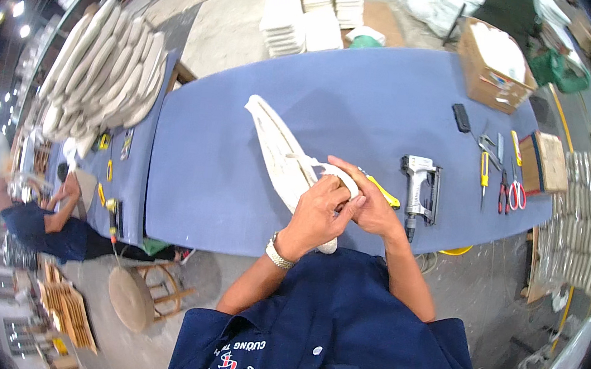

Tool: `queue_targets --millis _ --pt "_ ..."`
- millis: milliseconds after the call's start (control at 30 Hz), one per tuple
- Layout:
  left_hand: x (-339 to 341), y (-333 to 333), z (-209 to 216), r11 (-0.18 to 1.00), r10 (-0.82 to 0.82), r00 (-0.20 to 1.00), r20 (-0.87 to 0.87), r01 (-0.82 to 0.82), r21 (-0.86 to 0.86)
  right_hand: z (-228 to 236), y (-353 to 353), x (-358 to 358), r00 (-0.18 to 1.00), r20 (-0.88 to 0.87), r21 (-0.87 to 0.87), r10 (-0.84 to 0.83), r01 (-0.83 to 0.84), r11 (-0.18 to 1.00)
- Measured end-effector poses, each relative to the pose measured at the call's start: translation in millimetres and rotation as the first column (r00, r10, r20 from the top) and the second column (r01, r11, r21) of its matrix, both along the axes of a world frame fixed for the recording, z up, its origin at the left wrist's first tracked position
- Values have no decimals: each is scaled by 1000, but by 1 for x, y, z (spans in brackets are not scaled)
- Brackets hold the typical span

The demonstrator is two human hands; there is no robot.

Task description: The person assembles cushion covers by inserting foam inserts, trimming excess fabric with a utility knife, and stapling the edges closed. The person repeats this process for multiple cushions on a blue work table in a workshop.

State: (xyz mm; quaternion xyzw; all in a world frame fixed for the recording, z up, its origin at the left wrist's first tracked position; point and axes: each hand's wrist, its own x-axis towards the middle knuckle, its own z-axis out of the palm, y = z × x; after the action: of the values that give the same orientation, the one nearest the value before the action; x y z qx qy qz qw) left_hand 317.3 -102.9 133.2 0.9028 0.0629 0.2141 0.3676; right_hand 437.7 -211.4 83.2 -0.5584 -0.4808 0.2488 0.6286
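A cream padded cushion (274,150) stands tilted on its edge in front of me, its near end close to my shirt. My left hand (322,209), with a metal watch at the wrist, is closed on a loose cream fabric strip (343,177) along the cushion's right side. Against it, my right hand (373,203) has its fingers bent round the same strip, its fingertips partly hidden. A yellow-handled knife (389,197) shows just beyond the right hand; whether it lies on the table or touches the hand I cannot tell.
On the blue-covered table (217,176), a staple gun (421,187) lies right of my hands. Farther right are a screwdriver (484,172), pliers (503,195), scissors (517,195) and a cardboard box (494,76). Stacked cushions (106,71) and a co-worker (54,220) are at left.
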Motion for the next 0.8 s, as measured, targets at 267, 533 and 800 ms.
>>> queue_targets --millis 267,533,800 --pt "-15 -9 -76 934 -334 942 -41 337 122 -78 -71 -31 961 69 -401 -267 271 875" --pt "-47 8 -87 933 -357 931 -77 359 6 -98 -41 -99 930 211 -380 -302 363 851" --pt "-92 20 -103 963 -252 967 -26 253 97 -60 -35 -160 819 158 -428 -552 561 709"
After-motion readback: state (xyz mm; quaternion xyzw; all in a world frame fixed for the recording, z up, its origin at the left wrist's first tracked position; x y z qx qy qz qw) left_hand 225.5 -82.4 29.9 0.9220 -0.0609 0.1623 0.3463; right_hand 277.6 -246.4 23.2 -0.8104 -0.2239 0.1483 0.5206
